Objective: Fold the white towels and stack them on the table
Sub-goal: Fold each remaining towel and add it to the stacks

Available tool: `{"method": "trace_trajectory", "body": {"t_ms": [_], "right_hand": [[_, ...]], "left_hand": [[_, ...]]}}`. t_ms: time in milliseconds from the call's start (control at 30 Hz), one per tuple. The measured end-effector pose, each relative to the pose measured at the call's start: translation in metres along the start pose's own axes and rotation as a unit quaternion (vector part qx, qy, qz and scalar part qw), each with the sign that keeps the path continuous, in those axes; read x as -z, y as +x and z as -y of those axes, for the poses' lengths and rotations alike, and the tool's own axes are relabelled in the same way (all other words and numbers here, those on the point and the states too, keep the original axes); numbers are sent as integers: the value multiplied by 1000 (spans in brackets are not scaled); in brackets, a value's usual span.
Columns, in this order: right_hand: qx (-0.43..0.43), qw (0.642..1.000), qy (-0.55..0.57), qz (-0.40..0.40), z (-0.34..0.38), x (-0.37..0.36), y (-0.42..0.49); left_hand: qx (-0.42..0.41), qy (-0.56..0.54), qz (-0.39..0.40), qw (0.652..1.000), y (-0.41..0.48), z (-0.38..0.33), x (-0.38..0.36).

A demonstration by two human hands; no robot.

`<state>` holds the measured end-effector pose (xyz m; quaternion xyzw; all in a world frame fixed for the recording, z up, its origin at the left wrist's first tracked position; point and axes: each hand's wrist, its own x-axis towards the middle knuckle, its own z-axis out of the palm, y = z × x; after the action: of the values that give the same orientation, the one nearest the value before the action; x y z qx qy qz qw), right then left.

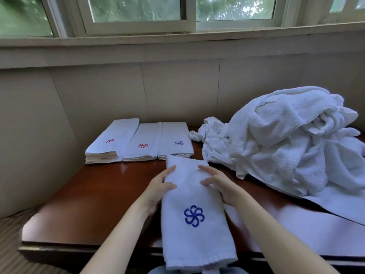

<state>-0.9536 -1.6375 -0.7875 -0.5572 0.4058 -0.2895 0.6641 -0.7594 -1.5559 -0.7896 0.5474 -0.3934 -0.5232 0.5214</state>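
Lodging-style room: embroidered towels (138, 139), window (138, 8).

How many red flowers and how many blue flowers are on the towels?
Red flowers: 2
Blue flowers: 2
Total: 4

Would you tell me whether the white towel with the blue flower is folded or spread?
Folded: the white towel with the blue flower is a narrow strip with layered edges at its near end.
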Motion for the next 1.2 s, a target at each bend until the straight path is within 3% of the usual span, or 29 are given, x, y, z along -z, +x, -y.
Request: {"method": "trace_trajectory", "body": {"t_ms": [200,300,367,467,533,633,767,900,1100,1200], "right_hand": [[103,993,38,44,75,-24,35],[147,988,32,29,136,-50,109],[143,989,41,11,168,-70,173],[42,999,-9,21,151,-89,258],[-55,993,-92,47,106,-99,293],[-48,992,-113,4,69,-98,328],[-37,999,-38,3,66,-90,340],[-3,999,-47,-25,61,-103,340],[17,988,-152,-34,59,-112,334],[56,932,-354,-60,60,-113,326]], "left_hand": [[-121,-31,32,992,13,-82,41],[-183,-2,-23,983,65,-139,80],[-146,3,-116,982,112,-165,108],[30,100,-124,987,172,-148,142],[121,253,-143,949,196,-110,158],[86,446,-186,871,212,-73,173],[31,492,-188,850,216,-55,180],[9,521,-196,831,210,-48,178],[12,604,-230,763,202,-42,176],[47,686,-236,686,194,-41,169]]}}
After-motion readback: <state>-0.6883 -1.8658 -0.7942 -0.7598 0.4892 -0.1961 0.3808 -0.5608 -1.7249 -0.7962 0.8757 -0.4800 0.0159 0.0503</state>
